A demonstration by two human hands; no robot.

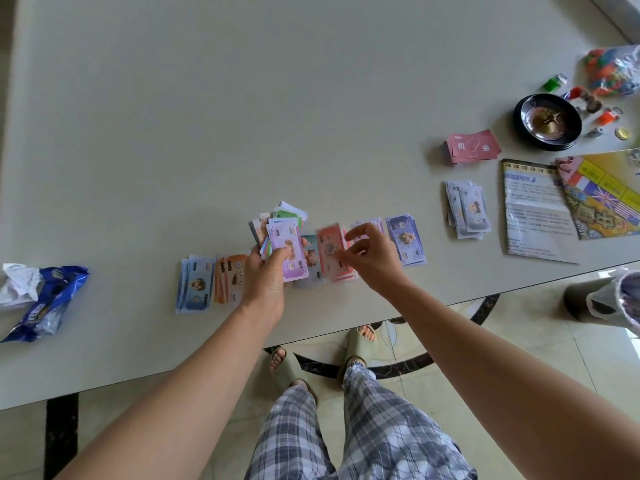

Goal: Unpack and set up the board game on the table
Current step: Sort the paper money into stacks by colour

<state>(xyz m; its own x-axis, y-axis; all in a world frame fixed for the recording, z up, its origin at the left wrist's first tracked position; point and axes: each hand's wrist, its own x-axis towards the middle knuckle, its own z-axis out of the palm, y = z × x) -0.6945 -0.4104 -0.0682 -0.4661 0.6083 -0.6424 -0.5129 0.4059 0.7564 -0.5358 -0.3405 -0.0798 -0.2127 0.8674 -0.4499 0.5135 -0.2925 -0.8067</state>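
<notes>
The left hand [265,275] is curled round a fanned wad of paper play-money notes [282,237], thumb across a purple note on top, and holds it just above the pale grey table [242,98]. The right hand [370,258] hovers beside it with its fingers loosely bent. Its thumb and forefinger meet the edge of a blurred red note [329,247]; whether they pinch it or only touch it cannot be told.

Sorted piles of notes lie in a row near the table's front edge:
- a blue pile [194,289]
- an orange pile [230,278]
- a teal pile [311,252], mostly hidden by the held wad
- a red pile [343,273], under the blurred note
- a pink pile [372,225], behind the right hand
- a lavender pile [405,239]

A grey-blue pile [465,209] sits apart, further right.

A stack of red cards [472,145] reads "机会". The print on the white rule sheet [533,216] is too small to read. The folded, flag-printed game board [602,192] overlaps the sheet and is cut off at the frame's right. Behind them sit a black roulette wheel [547,121] and a clear bag of coloured plastic pieces [613,69]. At far left lies a crumpled blue-and-white wrapper [41,299], its lettering illegible.
</notes>
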